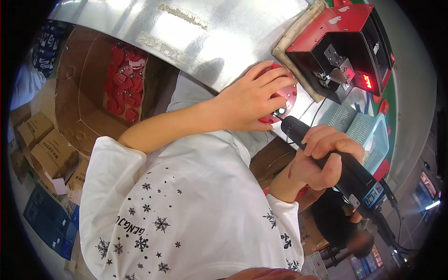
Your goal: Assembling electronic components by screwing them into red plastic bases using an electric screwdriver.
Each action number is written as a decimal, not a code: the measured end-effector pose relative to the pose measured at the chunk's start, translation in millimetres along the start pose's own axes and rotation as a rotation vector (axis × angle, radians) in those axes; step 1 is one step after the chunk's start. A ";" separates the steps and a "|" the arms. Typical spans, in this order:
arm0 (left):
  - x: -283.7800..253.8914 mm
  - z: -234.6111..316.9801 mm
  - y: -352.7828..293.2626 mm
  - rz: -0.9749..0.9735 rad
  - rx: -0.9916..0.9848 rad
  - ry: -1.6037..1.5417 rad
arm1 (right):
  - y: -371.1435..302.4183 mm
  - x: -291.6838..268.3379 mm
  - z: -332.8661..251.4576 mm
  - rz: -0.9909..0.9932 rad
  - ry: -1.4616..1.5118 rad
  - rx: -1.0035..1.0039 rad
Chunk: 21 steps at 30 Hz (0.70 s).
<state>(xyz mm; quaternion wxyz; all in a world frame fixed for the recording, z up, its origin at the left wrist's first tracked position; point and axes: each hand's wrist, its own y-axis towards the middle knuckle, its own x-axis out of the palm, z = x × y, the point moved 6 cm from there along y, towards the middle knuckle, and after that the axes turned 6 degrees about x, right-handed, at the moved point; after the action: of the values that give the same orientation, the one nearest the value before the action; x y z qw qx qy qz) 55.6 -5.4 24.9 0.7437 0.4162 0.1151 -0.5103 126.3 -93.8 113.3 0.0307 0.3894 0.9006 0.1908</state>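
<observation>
My left hand (249, 100) lies over a red round part (290, 96) at the near edge of the metal-topped table, its fingers spread across the top and gripping the rim. Much of the part is hidden under that hand. A black electric screwdriver (352, 179) is wrapped in my right hand (322, 156), tilted with its cable end toward the lower right. Its tip points at the part near a small bright spot by my left fingers; whether it touches a screw I cannot make out.
A red and black screw feeder (322, 35) with a lit red display stands on the table (210, 42). Beside it sits a light blue basket (377, 149). At left, a cardboard box (77, 88) holds several red parts (126, 84). Another person (333, 217) is at lower right.
</observation>
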 end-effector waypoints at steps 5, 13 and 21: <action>-1.5 -2.4 1.1 -0.006 0.011 0.017 | 5.5 -0.4 -6.8 -0.009 0.015 -0.019; -11.8 -1.1 5.4 -0.033 0.029 0.056 | 10.0 -38.5 -25.2 0.289 0.020 -0.059; -100.7 3.3 -46.2 0.152 -0.163 0.242 | 0.3 -53.5 7.3 0.377 -0.017 0.025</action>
<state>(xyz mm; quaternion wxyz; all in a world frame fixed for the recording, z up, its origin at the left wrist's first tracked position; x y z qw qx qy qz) -30.3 52.9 63.9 0.7922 0.4205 0.2129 -0.3878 165.2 -129.4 101.6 -0.0027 0.5531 0.8137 0.1787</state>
